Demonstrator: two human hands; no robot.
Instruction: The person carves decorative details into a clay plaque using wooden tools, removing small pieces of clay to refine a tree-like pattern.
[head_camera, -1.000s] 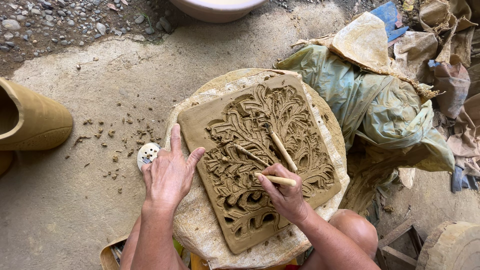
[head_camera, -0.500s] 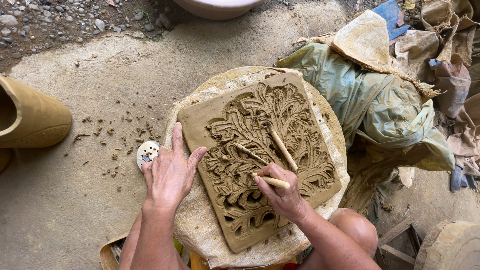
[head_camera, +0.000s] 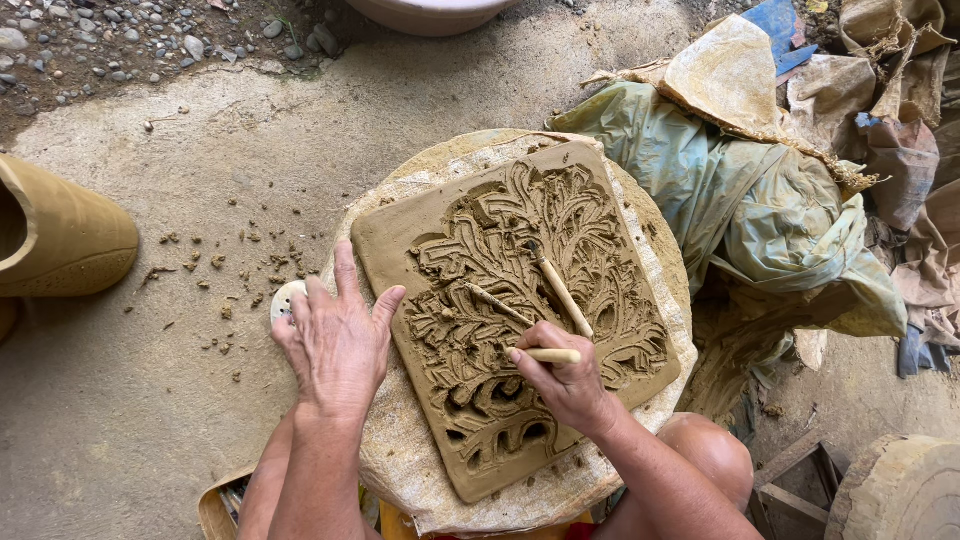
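Observation:
A square slab of wet brown clay (head_camera: 400, 235), carved with a leafy tree pattern, lies on a cloth-covered round stand (head_camera: 640, 210). My right hand (head_camera: 570, 385) grips a thin wooden carving tool (head_camera: 550, 355) whose tip touches the carving near the slab's middle. Two more wooden tools (head_camera: 560, 290) lie loose on the carved surface above that hand. My left hand (head_camera: 340, 340) rests flat with fingers spread on the stand's left side, its fingertips touching the slab's left edge.
A small white round lid (head_camera: 283, 298) lies by my left hand. Clay crumbs (head_camera: 240, 270) litter the concrete floor. A tan clay pot (head_camera: 60, 240) lies at the left, crumpled plastic sheets and sacks (head_camera: 760, 190) at the right, a pale basin (head_camera: 430, 15) at the top.
My right hand has shifted the carving tool slightly within the middle of the carving. My left hand stays in place on the stand.

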